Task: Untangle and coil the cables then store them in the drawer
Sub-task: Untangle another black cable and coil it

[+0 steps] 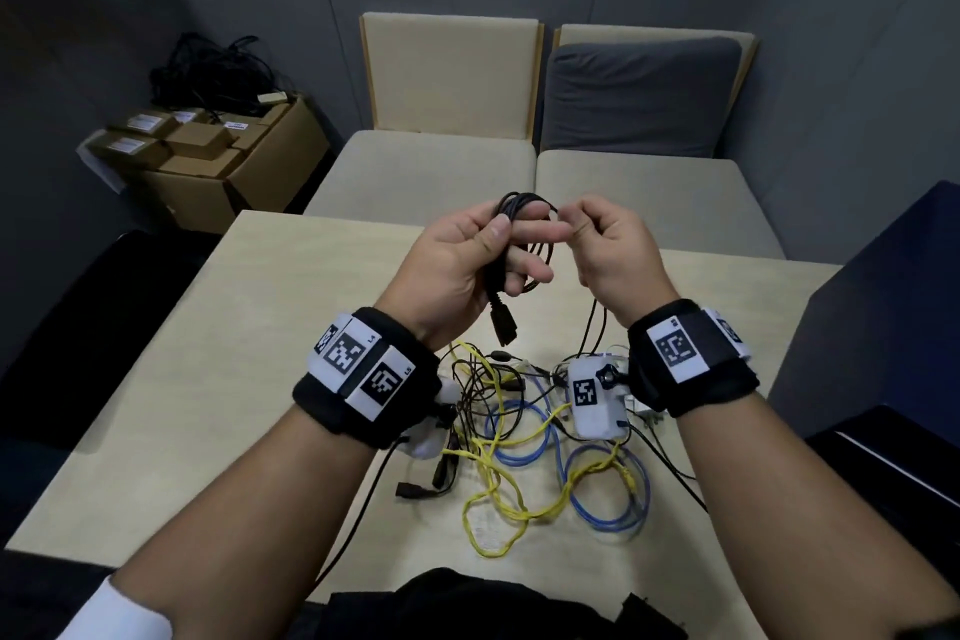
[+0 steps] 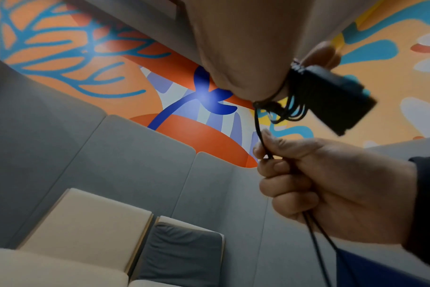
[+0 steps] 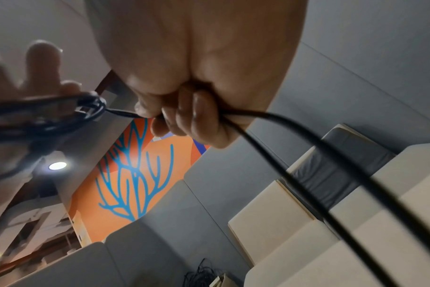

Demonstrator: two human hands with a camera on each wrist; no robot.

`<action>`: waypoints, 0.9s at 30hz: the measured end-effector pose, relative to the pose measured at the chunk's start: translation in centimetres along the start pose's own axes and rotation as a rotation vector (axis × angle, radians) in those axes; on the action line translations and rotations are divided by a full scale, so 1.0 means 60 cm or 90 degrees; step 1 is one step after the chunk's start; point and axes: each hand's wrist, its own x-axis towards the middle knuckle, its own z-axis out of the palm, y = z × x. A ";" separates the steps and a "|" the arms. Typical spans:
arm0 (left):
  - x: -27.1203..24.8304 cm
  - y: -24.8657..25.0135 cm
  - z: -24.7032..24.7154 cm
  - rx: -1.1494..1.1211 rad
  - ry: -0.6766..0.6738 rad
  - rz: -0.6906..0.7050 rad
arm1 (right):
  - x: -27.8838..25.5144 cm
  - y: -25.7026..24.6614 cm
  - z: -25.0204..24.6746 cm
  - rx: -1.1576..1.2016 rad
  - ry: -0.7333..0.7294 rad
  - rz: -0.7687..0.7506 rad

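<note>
My left hand [image 1: 488, 244] is raised above the table and grips a half-wound coil of black cable [image 1: 524, 224], thumb pressed on the loops. The cable's black plug [image 1: 503, 327] hangs below the palm. Beside it, my right hand [image 1: 587, 234] has its fingers curled round the free strand of that cable, which drops down past the wrist [image 3: 307, 167]. The left wrist view shows the coil [image 2: 285, 108] and the right hand [image 2: 314, 174] pinching the strand. A tangle of yellow [image 1: 519, 499], blue [image 1: 608, 494] and thin black cables lies on the table below. No drawer is in view.
The light wooden table [image 1: 208, 379] carries the tangle near its front middle. Beige seats [image 1: 431, 182] with a grey cushion [image 1: 639, 99] stand beyond it. Cardboard boxes [image 1: 228, 156] with a heap of black cables sit at the left. A dark blue cabinet [image 1: 883, 317] stands at the right.
</note>
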 end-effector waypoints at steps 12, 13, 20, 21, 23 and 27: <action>0.029 -0.003 -0.011 -0.234 0.248 0.063 | -0.069 0.058 0.047 -0.010 -0.099 0.122; 0.029 -0.002 -0.015 -0.230 0.260 0.059 | -0.077 0.062 0.049 -0.017 -0.104 0.133; 0.032 -0.012 -0.035 -0.134 0.307 0.056 | -0.115 0.036 0.048 -0.069 -0.161 0.146; 0.031 -0.014 -0.039 -0.107 0.308 0.049 | -0.117 0.030 0.046 -0.063 -0.175 0.150; 0.031 -0.018 -0.047 -0.054 0.300 0.038 | -0.122 0.022 0.040 -0.059 -0.195 0.154; 0.029 -0.023 -0.060 0.077 0.291 0.051 | -0.134 0.008 0.027 -0.027 -0.226 0.162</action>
